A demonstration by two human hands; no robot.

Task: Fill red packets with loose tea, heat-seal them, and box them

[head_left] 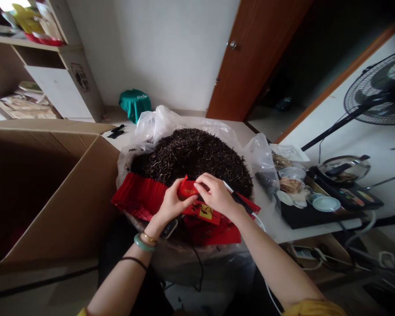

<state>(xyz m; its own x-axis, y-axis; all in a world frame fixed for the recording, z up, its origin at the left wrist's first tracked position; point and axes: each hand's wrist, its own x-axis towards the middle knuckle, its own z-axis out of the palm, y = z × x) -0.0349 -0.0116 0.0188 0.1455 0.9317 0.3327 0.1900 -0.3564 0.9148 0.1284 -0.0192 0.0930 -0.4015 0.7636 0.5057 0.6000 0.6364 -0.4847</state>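
Two hands, left (173, 204), right (214, 194), clamped on a red packet (188, 189), apparently paper, above dark tea (192, 153)

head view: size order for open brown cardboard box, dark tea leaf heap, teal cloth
Largest first: open brown cardboard box, dark tea leaf heap, teal cloth. Box over heap is unsure, it sits nearer.

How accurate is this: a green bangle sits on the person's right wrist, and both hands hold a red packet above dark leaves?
Not quite: the head view shows the green bangle on the left wrist. The left hand and right hand do hold a red packet above dark leaves.
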